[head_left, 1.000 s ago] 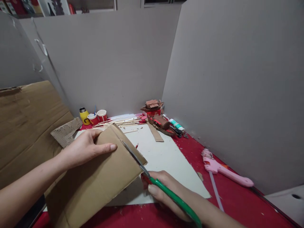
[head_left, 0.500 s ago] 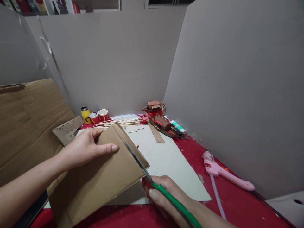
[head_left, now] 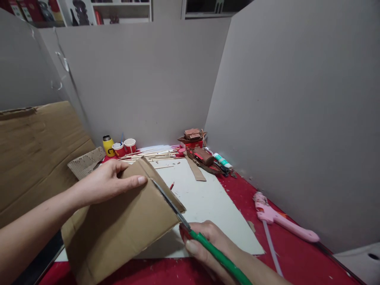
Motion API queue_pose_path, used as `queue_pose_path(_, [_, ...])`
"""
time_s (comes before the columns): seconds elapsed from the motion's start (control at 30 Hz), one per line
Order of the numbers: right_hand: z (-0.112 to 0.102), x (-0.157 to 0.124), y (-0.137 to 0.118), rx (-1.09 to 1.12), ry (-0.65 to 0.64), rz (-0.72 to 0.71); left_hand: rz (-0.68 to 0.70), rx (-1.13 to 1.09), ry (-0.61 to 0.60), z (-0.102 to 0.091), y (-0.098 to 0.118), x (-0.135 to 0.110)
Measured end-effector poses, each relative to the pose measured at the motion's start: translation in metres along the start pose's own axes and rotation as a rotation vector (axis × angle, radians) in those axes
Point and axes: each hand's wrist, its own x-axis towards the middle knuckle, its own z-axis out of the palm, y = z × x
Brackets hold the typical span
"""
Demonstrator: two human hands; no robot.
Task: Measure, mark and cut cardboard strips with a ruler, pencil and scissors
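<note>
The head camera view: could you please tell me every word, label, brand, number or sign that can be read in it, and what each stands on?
No text can be read.
White-and-green tube: markings too small and blurred.
Yellow cylindrical bottle: a dark mark, no legible words.
Red-and-white cups: any printing too small.
Red upright items at upper left: too blurred.

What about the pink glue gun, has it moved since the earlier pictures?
No. Judged against the red tabletop, the pink glue gun stays in place; only the view shifted.
</note>
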Motion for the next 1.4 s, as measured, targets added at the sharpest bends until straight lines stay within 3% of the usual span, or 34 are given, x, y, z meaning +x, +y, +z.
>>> queue_pose_path(0.17, [-0.003,-0.002,0.003,-0.046,0.014,-0.017,0.082,-0.106,-0.079,-0.001,0.008,0.009])
queue_pose_path(0.37, [-0.013,0.000,-0.004,-0.196,0.054,-0.006,0.012,-0.252,-0.042,0.008,0.002,0.009])
queue_pose_path(0.53, [-0.019,0.003,-0.007,0.026,-0.077,-0.097,-0.039,-0.335,-0.074,0.010,0.002,0.009])
queue_pose_path(0.67, [-0.019,0.004,-0.006,0.103,-0.101,-0.087,-0.044,-0.364,-0.091,0.011,-0.002,0.010])
queue_pose_path(0.93, [-0.013,0.008,0.004,-0.090,-0.047,-0.100,0.056,-0.176,-0.061,0.020,-0.008,0.011])
queue_pose_path(1.4, [-0.006,0.006,0.009,-0.082,0.009,-0.066,0.096,-0.173,-0.080,0.019,-0.008,0.013])
